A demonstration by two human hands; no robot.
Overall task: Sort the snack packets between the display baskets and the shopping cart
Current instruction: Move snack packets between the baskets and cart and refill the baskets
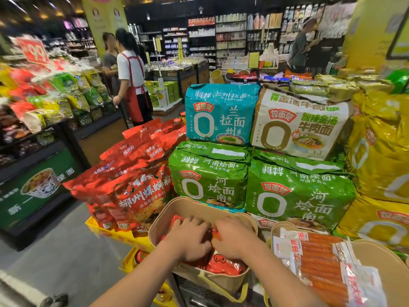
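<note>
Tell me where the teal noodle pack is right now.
In the head view, the teal noodle pack stands upper centre, atop a green noodle pack, with the white noodle pack on its right and red packets lower left.

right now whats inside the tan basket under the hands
Red snack packets fill the tan basket. Both hands, left and right, rest on them, hiding the middle packets; what lies deeper cannot be seen.

The place is a big shop with a smooth grey floor [57, 247]. Tall dark shelves [230, 41] full of goods line the back wall. Small warm lights [44, 16] glow on the dark ceiling. A yellow pillar [104, 21] stands behind.
</note>
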